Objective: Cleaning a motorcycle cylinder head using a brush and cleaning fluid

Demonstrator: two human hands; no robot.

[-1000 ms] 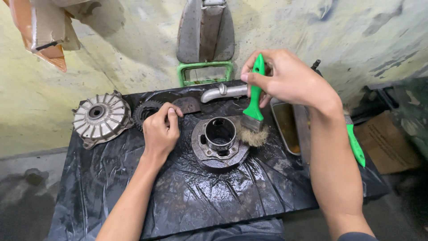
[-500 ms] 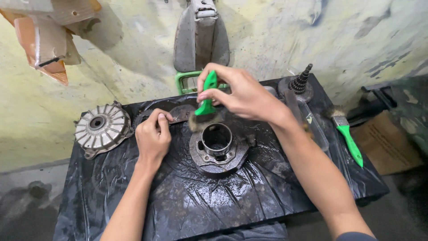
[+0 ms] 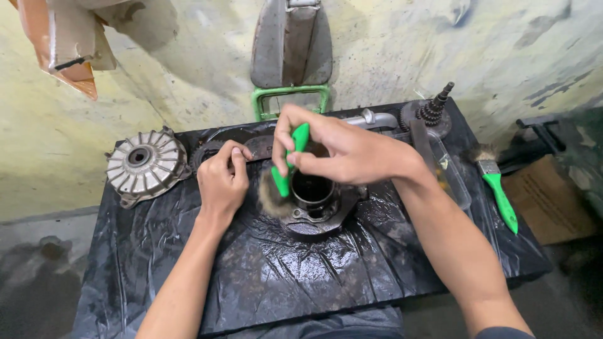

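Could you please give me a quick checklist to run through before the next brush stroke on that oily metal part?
1. Right hand grips the green-handled brush: ok.
2. Bristles at the round metal part, on its left side: ok.
3. Left hand steadies the part: cannot tell, it rests just beside it.
4. Black plastic sheet covers the table under the part: ok.
5. Spare green brush lies at the right edge: ok.

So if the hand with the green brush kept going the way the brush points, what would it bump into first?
The right hand aims the green brush down-left. Its bristles would probably meet the black plastic sheet first, just below the left hand; depth is unclear.
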